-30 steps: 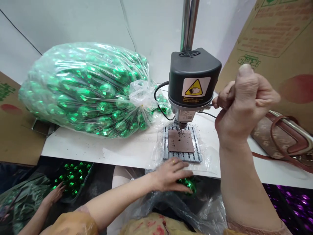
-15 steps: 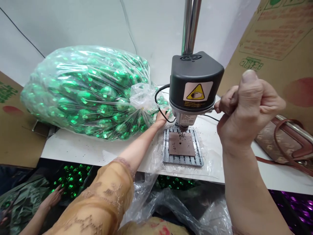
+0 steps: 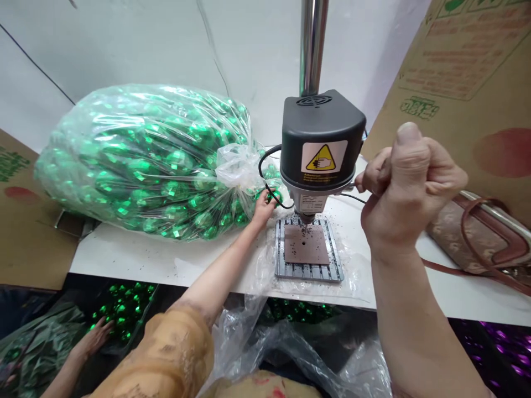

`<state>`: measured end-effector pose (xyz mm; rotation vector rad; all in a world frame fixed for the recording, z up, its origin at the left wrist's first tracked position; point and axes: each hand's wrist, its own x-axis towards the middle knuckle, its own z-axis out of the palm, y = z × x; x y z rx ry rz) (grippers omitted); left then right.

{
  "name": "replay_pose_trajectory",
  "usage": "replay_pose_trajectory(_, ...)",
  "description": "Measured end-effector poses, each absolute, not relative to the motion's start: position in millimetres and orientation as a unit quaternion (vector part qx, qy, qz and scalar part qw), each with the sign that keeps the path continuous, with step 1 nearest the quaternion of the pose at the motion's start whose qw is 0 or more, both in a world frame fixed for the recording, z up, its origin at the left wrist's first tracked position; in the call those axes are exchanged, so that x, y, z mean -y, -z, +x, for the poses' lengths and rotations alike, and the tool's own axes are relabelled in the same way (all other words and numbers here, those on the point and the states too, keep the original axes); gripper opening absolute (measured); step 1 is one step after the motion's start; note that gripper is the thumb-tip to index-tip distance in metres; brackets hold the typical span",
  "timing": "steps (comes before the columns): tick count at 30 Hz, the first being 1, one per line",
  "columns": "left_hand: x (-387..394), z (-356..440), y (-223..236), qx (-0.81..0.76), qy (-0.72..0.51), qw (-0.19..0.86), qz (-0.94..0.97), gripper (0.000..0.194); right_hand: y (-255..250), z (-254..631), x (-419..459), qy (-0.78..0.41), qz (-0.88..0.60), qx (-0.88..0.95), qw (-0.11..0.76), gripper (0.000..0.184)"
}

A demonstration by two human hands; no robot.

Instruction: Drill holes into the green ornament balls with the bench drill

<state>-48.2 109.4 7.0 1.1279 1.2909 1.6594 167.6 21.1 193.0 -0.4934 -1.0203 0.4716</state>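
My left hand (image 3: 264, 207) is beside the tied neck of a clear plastic bag (image 3: 157, 160) full of shiny green faceted balls. Its fingers are closed on one green ball (image 3: 275, 195), partly hidden behind a black cable. On the right, my right hand (image 3: 409, 188) is wrapped round the feed lever (image 3: 348, 188) of a small black drill press (image 3: 321, 138). The drill's chuck and bit (image 3: 307, 220) hang above a brown square plate (image 3: 307, 251) with a dark hole in it. That plate lies on the slotted metal base (image 3: 309, 272), strewn with dark shavings.
Cardboard boxes stand at the left (image 3: 37, 221) and right (image 3: 468, 99). A patterned handbag (image 3: 460, 237) with a brown strap lies on the white table (image 3: 215, 257). Below its edge are loose plastic sheeting (image 3: 286, 348), green balls (image 3: 124, 304) and a co-worker's hand (image 3: 93, 334).
My left hand has drawn back a little, and a green ball now shows at its fingertips. My right hand stays on the lever. The view has shifted slightly.
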Motion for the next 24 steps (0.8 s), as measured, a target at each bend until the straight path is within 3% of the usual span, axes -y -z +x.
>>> replay_pose_trajectory(5, -32, -46, -9, -0.482, -0.654, 0.431, 0.393, 0.054, -193, 167, -22, -0.219, -0.210, 0.478, 0.825, 0.049)
replay_pose_trajectory(8, -4, -32, -9, -0.466, -0.635, 0.467, 0.401, 0.053, -193, 166, -22, -0.226, -0.201, 0.474, 0.827, 0.048)
replay_pose_trajectory(24, 4, 0, 0, -0.459, -0.546, 0.423, 0.559, 0.054, -191, 167, -24, -0.216, -0.212, 0.494, 0.816, 0.049)
